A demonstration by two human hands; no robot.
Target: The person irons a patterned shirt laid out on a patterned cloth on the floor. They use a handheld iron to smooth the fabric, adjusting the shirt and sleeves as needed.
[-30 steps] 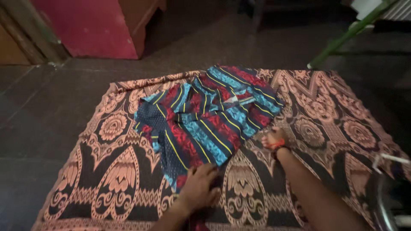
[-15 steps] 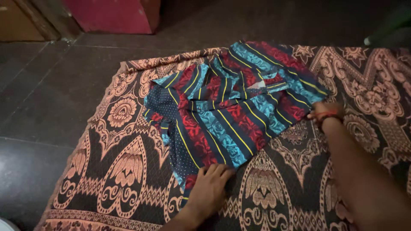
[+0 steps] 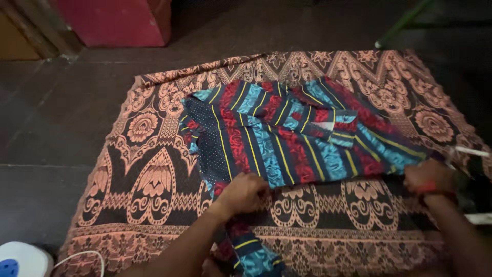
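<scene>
Lying spread across the middle of a patterned mat (image 3: 154, 169), a striped shirt (image 3: 287, 138) in dark blue, red and turquoise with thin yellow lines takes up most of the view. The mat, black with orange-pink ornament, covers a dark tiled floor (image 3: 46, 133). The left hand (image 3: 242, 192) rests on the shirt's near edge, its fingers (image 3: 256, 180) curled together and pinching the cloth there. The right hand (image 3: 428, 177) is at the shirt's right end, near the mat's right side, with its fingers closed on the fabric; a red band sits at that wrist. Both forearms reach in from the near edge of the view. Part of the shirt trails toward the near side between the arms, where a striped sleeve piece (image 3: 251, 254) lies over the mat's near border. A sleeve cuff (image 3: 341, 128) is folded over the shirt's middle. At the near left corner sits a white and blue rounded device (image 3: 20, 260) with a white cord (image 3: 82, 259) looping beside it. A red cabinet (image 3: 115, 20) stands on the floor at the far left, well apart from the mat.
</scene>
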